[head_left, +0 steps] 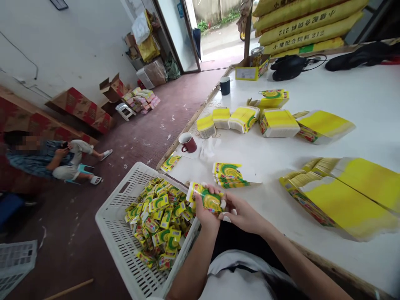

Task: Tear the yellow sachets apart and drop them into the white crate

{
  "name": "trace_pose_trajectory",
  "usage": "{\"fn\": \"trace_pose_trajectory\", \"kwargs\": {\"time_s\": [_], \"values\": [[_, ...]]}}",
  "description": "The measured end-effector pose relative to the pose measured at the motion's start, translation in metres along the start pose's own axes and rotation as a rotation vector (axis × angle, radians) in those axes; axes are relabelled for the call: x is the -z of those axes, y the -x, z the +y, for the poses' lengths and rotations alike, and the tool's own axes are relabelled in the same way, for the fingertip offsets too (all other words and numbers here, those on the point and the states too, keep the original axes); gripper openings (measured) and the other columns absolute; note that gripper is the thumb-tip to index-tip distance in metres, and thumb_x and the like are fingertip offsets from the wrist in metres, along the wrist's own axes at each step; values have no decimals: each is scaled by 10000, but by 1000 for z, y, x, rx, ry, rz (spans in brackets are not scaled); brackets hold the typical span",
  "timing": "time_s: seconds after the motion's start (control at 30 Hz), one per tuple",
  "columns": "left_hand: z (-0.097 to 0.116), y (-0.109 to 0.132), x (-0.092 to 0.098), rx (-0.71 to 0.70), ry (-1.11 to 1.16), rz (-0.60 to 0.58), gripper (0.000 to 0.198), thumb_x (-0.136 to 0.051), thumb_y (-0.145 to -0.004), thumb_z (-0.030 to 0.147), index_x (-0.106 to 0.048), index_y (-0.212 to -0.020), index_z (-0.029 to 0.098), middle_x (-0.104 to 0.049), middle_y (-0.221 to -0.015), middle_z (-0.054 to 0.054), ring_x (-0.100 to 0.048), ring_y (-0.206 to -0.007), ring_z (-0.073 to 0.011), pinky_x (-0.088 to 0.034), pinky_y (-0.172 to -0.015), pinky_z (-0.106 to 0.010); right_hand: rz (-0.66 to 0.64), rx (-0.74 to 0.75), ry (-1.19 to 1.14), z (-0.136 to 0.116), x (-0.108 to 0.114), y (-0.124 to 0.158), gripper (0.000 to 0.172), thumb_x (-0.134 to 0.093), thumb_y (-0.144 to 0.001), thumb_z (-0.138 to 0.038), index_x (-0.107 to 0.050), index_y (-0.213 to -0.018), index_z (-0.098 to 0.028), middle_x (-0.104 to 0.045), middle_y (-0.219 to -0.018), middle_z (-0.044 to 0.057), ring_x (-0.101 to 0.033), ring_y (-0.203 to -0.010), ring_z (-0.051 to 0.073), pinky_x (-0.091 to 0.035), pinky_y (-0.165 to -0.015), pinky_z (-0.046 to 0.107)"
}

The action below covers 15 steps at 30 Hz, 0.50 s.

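My left hand (208, 214) is closed around a small yellow and green printed packet (211, 201), held above the table's edge. At the packet's right end, my right hand (239, 212) pinches it with white-tipped fingers. Just beyond, a fanned pile of similar flat yellow cards (229, 174) lies on the white table (268, 162). To the left of my hands stands a white plastic basket (108, 212), with many finished-looking yellow packets (165, 225) heaped inside. One more flat card (170, 162) rests at the table's left edge.
A maroon mug (188, 143) and a dark mug (224, 86) stand near the table edge. Bundles of yellow cards (279, 123) and larger stacks (353, 196) lie to the right. A person (59, 158) sits at the left near red cartons (81, 110).
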<state>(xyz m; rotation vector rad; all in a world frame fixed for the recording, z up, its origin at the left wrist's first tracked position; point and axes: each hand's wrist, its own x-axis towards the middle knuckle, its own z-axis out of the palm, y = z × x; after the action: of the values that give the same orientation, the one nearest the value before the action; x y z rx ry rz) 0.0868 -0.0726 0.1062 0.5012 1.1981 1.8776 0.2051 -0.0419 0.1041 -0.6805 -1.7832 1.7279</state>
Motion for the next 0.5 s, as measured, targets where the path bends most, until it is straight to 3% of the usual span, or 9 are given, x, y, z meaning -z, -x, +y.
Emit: {"fn": "trace_pose_trajectory", "kwargs": {"time_s": [0.1,0.2,0.37,0.5], "values": [[-1,-2,5,-45,-7,54,551,-489,-835,798,-504,-806,248,-461,-689,24,-514,-642,-144,-507,-680,-279,43,-12,-13,0,-9,0,297,-749,-729,-258,-469,-825,-240,-528,-733,-49,-469,-649,140,-407,-566,252],[-6,0,11,-43,10,49,589,-591,-762,821,-580,-901,248,-578,-804,-1,-592,-752,-155,-529,-760,-281,149,-31,49,2,-4,-1,232,-698,-743,-234,-497,-860,-236,-530,-717,-49,-483,-633,146,-405,-570,262],[-11,6,19,-16,-96,48,475,-836,-717,538,-673,-1036,225,-728,-1013,-37,-679,-1021,-206,-508,-971,-335,303,46,168,8,22,-1,13,-571,-852,-240,-568,-855,-227,-579,-747,-17,-510,-676,156,-431,-626,272],[0,-4,33,-41,-143,27,446,-862,-720,421,-656,-1065,226,-731,-1047,-35,-698,-994,-199,-525,-939,-337,345,143,322,7,45,0,98,-540,-837,-147,-566,-790,-230,-596,-706,-19,-526,-649,159,-440,-622,273]]}}
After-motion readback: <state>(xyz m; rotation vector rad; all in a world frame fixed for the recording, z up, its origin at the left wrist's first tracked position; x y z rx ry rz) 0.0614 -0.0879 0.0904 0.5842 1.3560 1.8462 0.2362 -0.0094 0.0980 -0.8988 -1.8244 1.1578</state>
